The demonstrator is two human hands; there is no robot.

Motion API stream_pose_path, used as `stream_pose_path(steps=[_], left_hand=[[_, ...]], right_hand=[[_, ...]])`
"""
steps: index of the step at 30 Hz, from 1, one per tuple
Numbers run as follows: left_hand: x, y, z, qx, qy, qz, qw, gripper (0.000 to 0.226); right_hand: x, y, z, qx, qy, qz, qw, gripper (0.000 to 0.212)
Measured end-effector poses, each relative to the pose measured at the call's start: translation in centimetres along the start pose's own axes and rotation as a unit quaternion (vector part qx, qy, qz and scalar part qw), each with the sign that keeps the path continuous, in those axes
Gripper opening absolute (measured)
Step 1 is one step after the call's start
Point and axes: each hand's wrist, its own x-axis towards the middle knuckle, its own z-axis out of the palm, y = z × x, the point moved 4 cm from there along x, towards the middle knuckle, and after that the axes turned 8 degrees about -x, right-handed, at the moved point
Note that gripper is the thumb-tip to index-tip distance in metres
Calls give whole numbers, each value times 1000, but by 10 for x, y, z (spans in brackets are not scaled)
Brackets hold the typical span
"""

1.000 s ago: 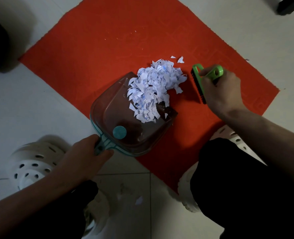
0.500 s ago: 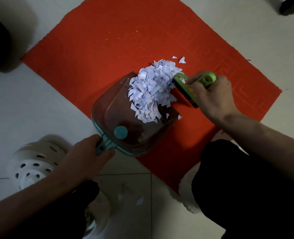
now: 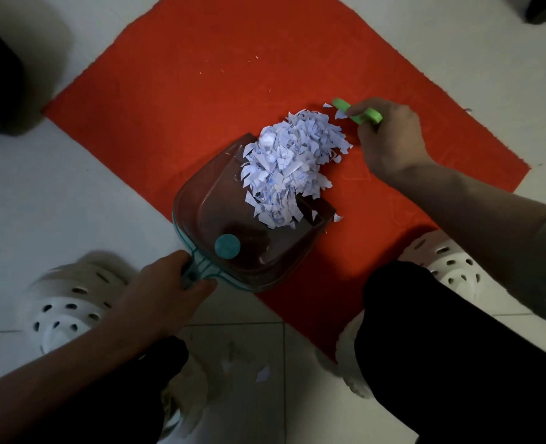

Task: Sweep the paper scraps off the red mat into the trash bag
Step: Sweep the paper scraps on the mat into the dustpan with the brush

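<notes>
Green brush (image 3: 366,115), bristles hidden under right hand (image 3: 390,139); paper scraps (image 3: 284,168) bury dustpan (image 3: 220,200) lip.

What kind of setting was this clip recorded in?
Probably an indoor room in a home, at floor level: pale floor tiles, a red mat laid on them, and white clogs on the person's feet.

Two hands: the left hand (image 3: 166,283) and the right hand (image 3: 390,136). One dustpan (image 3: 233,213), held by the left. One brush (image 3: 361,115), held by the right. One mat (image 3: 201,91) lies under both. One heap (image 3: 287,165) of paper lies between the hands, its pieces too many to count. Two loose scraps (image 3: 340,114) touch the brush. One scrap (image 3: 262,374) lies on the floor (image 3: 41,203) near the left forearm. Two clogs (image 3: 66,302), one by each forearm.
</notes>
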Motion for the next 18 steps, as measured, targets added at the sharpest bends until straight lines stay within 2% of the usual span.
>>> stream_pose_path(steps=[3,6,10,14,18], left_hand=[[0,0,0,-3,2,2,1000,28],[1,0,-1,2,-1,4,1000,28],[2,1,0,2,0,1,1000,30],[1,1,0,6,-1,-2,1000,32],[1,2,0,7,-2,-3,1000,33]], right_hand=[[-15,-8,1,22,-45,-14,999,30],[-30,-15,-4,45,-56,-17,997,27],[-36,-13,-17,67,-14,-4,998,29],[-28,-9,-24,33,33,12,999,29],[-19,-8,-16,-4,8,24,1000,27]])
